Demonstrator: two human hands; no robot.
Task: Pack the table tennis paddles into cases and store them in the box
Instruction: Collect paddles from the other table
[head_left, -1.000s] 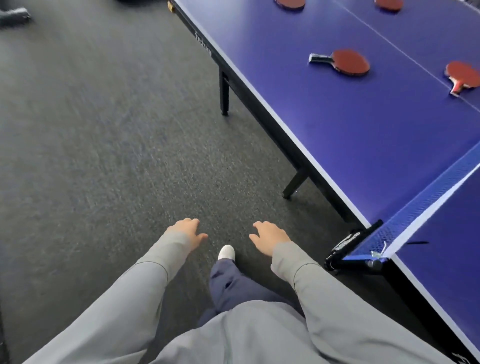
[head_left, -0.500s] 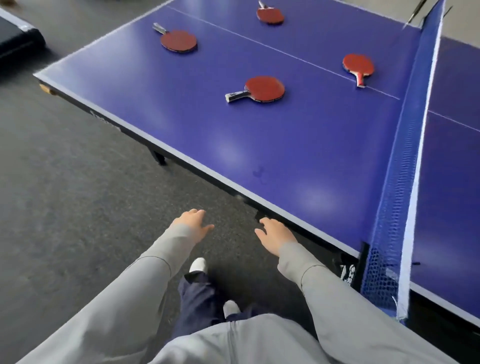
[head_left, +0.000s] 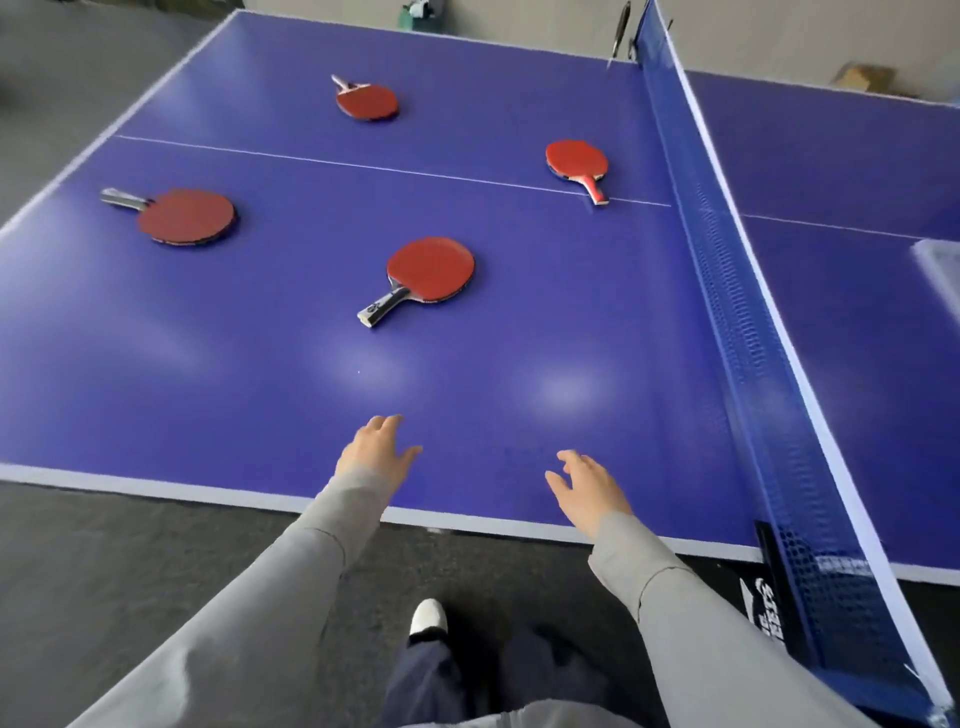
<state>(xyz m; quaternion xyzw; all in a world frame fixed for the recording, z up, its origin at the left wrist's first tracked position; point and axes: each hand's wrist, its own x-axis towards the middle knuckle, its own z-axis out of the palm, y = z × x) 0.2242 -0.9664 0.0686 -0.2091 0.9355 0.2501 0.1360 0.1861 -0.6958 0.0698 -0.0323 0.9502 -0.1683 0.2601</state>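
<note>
Both hands, the left hand (head_left: 375, 451) and the right hand (head_left: 586, 488), are held released and empty above the lower centre of the counter (head_left: 597, 322). Four paddles lie well apart: centre paddle (head_left: 430, 269), left paddle (head_left: 184, 216), upper paddle (head_left: 367, 101) and upper-right paddle (head_left: 577, 162). No cases or box can be seen. The far paddles may be nudged into the net (head_left: 727, 312) or off the edge if they are overreached.

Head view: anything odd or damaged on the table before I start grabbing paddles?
Nothing stands out. Four paddles lie flat, red side up, scattered apart on the table: near one, left one, far one, one by the net. Both hands hover empty. No cases or box in view.
</note>
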